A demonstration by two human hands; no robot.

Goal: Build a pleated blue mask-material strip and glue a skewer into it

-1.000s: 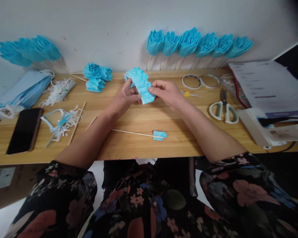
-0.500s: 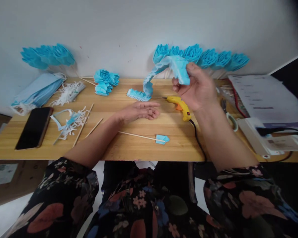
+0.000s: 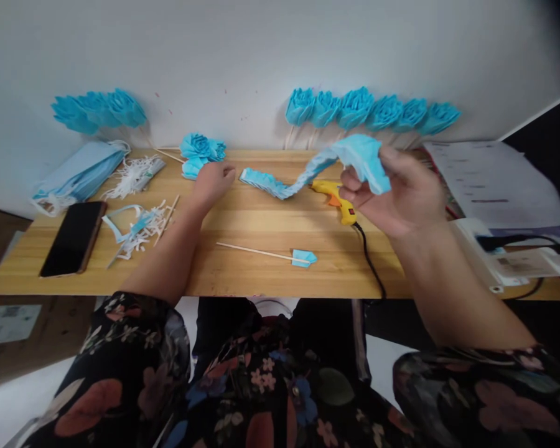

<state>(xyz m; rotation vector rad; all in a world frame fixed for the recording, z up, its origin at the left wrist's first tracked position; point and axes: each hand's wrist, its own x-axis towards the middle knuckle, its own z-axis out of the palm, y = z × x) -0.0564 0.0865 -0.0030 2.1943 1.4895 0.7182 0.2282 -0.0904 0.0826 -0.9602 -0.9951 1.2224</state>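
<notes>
A long pleated strip of light blue mask-like fabric (image 3: 317,165) is pinched in my right hand (image 3: 401,190), held up over the right half of the table. The strip droops leftward in a wavy curve, its far end resting on the wood. My left hand (image 3: 214,183) is loosely closed, just short of that end and in front of a small bunch of blue fabric flowers (image 3: 196,146); nothing shows between its fingers. A yellow glue gun (image 3: 338,199) lies partly behind my right hand. Nearer to me, a thin wooden stick (image 3: 256,251) lies with its tip on a small blue folded piece (image 3: 304,257).
Blue flowers on sticks (image 3: 354,109) lean along the wall, with more flowers (image 3: 100,111) at the left. Stacked blue masks (image 3: 81,171), white ear loops (image 3: 133,175), scraps (image 3: 142,230) and a phone (image 3: 73,239) lie left. A power strip (image 3: 476,255) and papers (image 3: 508,186) are right.
My left hand has moved left and back towards the flower bunch, its fingers now curled. My right hand has shifted right and lower, stretching the strip out more.
</notes>
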